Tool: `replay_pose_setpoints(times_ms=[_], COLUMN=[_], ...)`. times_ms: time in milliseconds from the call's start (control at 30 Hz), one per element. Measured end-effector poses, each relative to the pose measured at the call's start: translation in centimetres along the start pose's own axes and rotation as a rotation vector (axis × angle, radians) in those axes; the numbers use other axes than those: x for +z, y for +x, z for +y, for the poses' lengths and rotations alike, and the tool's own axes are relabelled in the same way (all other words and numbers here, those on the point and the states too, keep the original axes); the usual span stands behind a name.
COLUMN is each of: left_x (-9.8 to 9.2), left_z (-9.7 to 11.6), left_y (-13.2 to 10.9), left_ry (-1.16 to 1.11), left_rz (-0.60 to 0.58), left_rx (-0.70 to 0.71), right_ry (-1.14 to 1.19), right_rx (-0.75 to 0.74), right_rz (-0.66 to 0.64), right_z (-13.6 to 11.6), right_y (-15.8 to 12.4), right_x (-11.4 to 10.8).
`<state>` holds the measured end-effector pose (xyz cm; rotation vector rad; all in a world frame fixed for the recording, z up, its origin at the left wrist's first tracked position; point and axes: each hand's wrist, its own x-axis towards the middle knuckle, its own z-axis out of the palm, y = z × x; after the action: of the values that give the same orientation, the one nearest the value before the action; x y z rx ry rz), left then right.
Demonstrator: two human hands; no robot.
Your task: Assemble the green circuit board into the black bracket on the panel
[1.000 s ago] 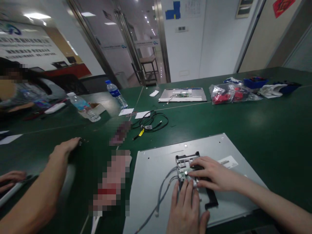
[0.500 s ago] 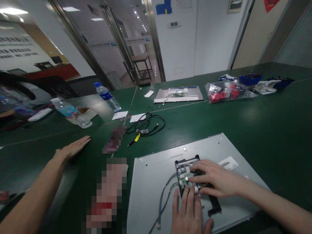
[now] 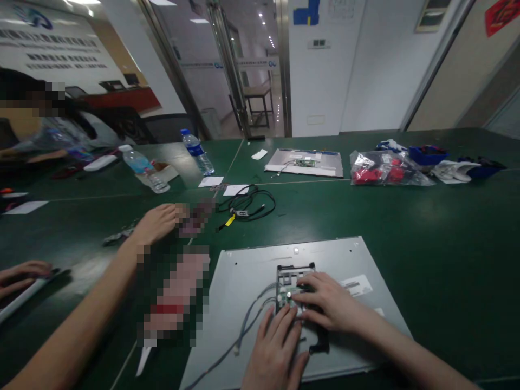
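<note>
A grey metal panel (image 3: pixel 252 281) lies flat on the green table in front of me. A black plastic bracket (image 3: pixel 290 271) sits on it with a small green circuit board (image 3: pixel 284 297), and grey cables (image 3: pixel 249 325) run off to the lower left. My left hand (image 3: pixel 276 346) lies flat on the panel, fingers stretched out, their tips touching the board's near edge. My right hand (image 3: pixel 329 306) reaches in from the right over the bracket. Its fingers are held together and the thumb and forefinger pinch at the board.
A co-worker's bare arm (image 3: pixel 101 292) stretches across the table at left, the hand (image 3: pixel 156 222) near a blurred patch. Another hand (image 3: pixel 20 271) holds a white tool at far left. Behind lie a coiled black cable (image 3: pixel 244 205), two water bottles (image 3: pixel 144 170), a second panel (image 3: pixel 304 162) and bagged parts (image 3: pixel 385 168).
The co-worker's hand has slid right across the table toward the blurred patch. My view has shifted, and my hands stay on the board and bracket.
</note>
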<state>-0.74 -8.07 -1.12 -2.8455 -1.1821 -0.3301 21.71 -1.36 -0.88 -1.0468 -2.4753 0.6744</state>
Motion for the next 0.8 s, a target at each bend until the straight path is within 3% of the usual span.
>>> replay_pose_setpoints(times_ms=[367, 800], left_x=[-1.5, -1.4], left_z=[0.4, 2.2], left_y=[1.1, 1.0], left_ry=[-0.043, -0.133], left_rz=[-0.077, -0.042], left_rx=[-0.021, -0.091], right_ry=[-0.004, -0.005], right_rx=[-0.046, -0.076], right_rz=[0.017, 0.060], right_z=[0.9, 0.6], right_y=[0.0, -1.2], right_x=[-0.5, 0.3])
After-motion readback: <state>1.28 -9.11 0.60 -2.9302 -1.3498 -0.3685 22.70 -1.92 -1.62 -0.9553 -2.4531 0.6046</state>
